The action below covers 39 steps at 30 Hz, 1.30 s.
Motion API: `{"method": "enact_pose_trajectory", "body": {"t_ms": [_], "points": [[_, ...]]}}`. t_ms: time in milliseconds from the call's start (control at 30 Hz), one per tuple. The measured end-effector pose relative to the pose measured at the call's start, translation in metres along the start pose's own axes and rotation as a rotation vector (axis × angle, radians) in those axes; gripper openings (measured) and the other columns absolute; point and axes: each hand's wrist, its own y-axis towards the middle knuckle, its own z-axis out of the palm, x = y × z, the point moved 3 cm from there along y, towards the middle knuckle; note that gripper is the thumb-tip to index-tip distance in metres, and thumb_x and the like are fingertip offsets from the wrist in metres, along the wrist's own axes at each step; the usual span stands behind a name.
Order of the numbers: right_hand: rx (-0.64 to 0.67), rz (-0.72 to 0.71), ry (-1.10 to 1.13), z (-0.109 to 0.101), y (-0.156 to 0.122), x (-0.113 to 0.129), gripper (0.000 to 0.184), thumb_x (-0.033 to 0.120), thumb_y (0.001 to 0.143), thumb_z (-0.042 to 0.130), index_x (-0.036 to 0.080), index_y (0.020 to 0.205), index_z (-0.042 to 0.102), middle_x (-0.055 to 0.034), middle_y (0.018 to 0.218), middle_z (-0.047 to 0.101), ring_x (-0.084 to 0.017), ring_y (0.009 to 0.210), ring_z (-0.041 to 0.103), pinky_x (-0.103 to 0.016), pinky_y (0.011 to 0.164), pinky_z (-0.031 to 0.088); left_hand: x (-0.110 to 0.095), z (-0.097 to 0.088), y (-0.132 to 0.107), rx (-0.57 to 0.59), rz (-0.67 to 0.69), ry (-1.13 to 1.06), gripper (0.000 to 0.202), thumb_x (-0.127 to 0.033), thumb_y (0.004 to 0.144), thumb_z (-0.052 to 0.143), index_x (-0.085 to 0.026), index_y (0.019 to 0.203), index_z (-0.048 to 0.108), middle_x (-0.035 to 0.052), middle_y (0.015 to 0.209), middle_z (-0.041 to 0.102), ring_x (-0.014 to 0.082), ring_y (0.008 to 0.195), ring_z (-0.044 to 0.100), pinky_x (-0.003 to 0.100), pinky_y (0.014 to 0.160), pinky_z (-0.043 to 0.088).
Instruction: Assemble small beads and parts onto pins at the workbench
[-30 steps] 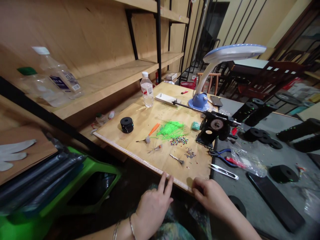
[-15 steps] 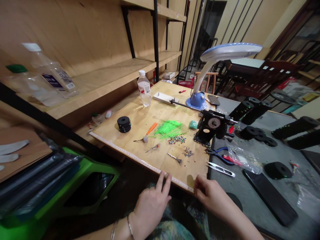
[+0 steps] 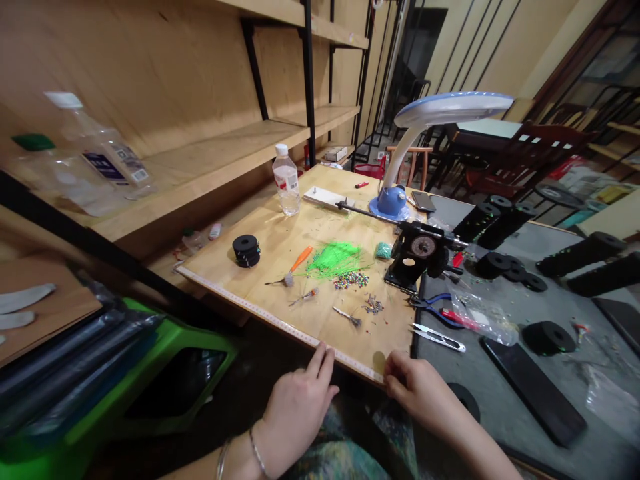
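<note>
My left hand rests at the table's near edge, two fingers stretched out over the measuring tape fixed along it. Just to its right, my right hand is at the tape's end by the table corner, its fingers curled together. Whether they hold anything small is hidden. Beyond the hands on the wooden table lie a bristle brush with a white handle, small metal pieces, a heap of coloured beads and bright green strands. An orange-handled tool lies left of the strands.
A black clamp-like device stands right, with a blue lamp behind. Pliers, thread snips, a black phone-like slab and black spools lie on the grey surface. A bottle and stacked spools stand left.
The view has shifted slightly, so the table things appear a little further left. Both hands keep nearly the same pose at the table edge.
</note>
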Motion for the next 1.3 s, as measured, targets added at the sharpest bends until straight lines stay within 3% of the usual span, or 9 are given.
{"method": "enact_pose_trajectory", "body": {"t_ms": [200, 633, 733, 833, 900, 967, 1067, 1133, 1300], "points": [[-0.021, -0.004, -0.078, 0.005, -0.001, 0.002, 0.014, 0.012, 0.077, 0.05, 0.021, 0.078, 0.061, -0.0015, 0.066, 0.067, -0.016, 0.061, 0.061, -0.021, 0.055, 0.033, -0.006, 0.001, -0.001, -0.001, -0.002, 0.032, 0.049, -0.024, 0.086, 0.057, -0.017, 0.134, 0.051, 0.0197, 0.137, 0.051, 0.02, 0.068, 0.07, 0.028, 0.058, 0.057], [-0.07, -0.02, -0.135, 0.011, 0.001, 0.0, 0.015, 0.012, 0.076, 0.05, 0.022, 0.072, 0.06, -0.0003, 0.063, 0.065, -0.015, 0.058, 0.058, -0.022, 0.053, 0.029, 0.001, -0.001, 0.001, 0.008, -0.02, -0.032, 0.046, -0.024, 0.087, 0.056, -0.013, 0.131, 0.053, 0.0173, 0.137, 0.052, 0.0232, 0.075, 0.071, 0.033, 0.064, 0.059], [-0.083, -0.022, -0.014, 0.01, 0.001, -0.002, 0.012, 0.016, 0.079, 0.049, 0.021, 0.073, 0.057, 0.0012, 0.06, 0.06, -0.014, 0.057, 0.055, -0.022, 0.054, 0.031, 0.008, -0.011, 0.003, -0.123, 0.023, -0.221, 0.037, -0.022, 0.087, 0.055, -0.014, 0.123, 0.058, 0.0132, 0.125, 0.064, 0.0239, 0.09, 0.069, 0.034, 0.077, 0.058], [-0.077, -0.049, 0.203, 0.007, 0.0, -0.001, 0.012, 0.023, 0.083, 0.048, 0.021, 0.071, 0.051, 0.0031, 0.06, 0.053, -0.014, 0.058, 0.05, -0.021, 0.056, 0.034, 0.004, -0.023, 0.006, -0.244, 0.142, -0.497, 0.029, -0.021, 0.088, 0.05, -0.019, 0.116, 0.06, 0.0085, 0.116, 0.067, 0.0194, 0.099, 0.065, 0.029, 0.087, 0.052], [-0.053, -0.072, 0.379, 0.006, -0.002, 0.001, 0.015, 0.028, 0.083, 0.048, 0.021, 0.07, 0.048, 0.0038, 0.061, 0.048, -0.013, 0.06, 0.046, -0.021, 0.056, 0.035, -0.007, -0.025, 0.01, -0.183, 0.188, -0.67, 0.031, -0.021, 0.087, 0.053, -0.023, 0.118, 0.058, 0.0062, 0.114, 0.066, 0.0159, 0.088, 0.065, 0.024, 0.081, 0.052], [-0.015, -0.074, 0.555, 0.006, -0.005, 0.004, 0.02, 0.035, 0.083, 0.051, 0.02, 0.07, 0.047, 0.0045, 0.062, 0.046, -0.012, 0.058, 0.043, -0.02, 0.055, 0.035, -0.019, -0.023, 0.017, -0.084, 0.175, -0.81, 0.031, -0.02, 0.085, 0.055, -0.021, 0.116, 0.057, 0.0048, 0.099, 0.069, 0.0146, 0.076, 0.063, 0.023, 0.072, 0.05], [0.046, -0.052, 0.746, 0.008, -0.008, 0.006, 0.027, 0.043, 0.082, 0.056, 0.019, 0.072, 0.048, 0.0059, 0.06, 0.043, -0.01, 0.053, 0.039, -0.02, 0.05, 0.032, -0.031, -0.015, 0.027, 0.045, 0.18, -0.988, 0.012, -0.02, 0.086, 0.05, -0.017, 0.089, 0.062, -0.0009, 0.069, 0.061, 0.0125, 0.063, 0.054, 0.021, 0.061, 0.042], [0.071, -0.04, 0.828, 0.009, -0.011, 0.007, 0.029, 0.045, 0.08, 0.059, 0.019, 0.072, 0.048, 0.0071, 0.057, 0.042, -0.009, 0.05, 0.037, -0.02, 0.048, 0.03, -0.033, -0.012, 0.032, 0.077, 0.193, -1.072, 0.016, -0.021, 0.088, 0.048, -0.016, 0.077, 0.059, -0.0034, 0.062, 0.052, 0.0109, 0.059, 0.047, 0.021, 0.058, 0.036], [0.127, 0.001, 0.953, 0.009, -0.014, 0.008, 0.021, 0.039, 0.08, 0.057, 0.019, 0.08, 0.051, 0.0067, 0.055, 0.05, -0.008, 0.045, 0.037, -0.019, 0.045, 0.028, -0.029, -0.009, 0.033, 0.082, 0.187, -1.187, 0.018, -0.024, 0.088, 0.046, -0.016, 0.074, 0.054, -0.0052, 0.061, 0.041, 0.0105, 0.059, 0.038, 0.022, 0.056, 0.03]]}}
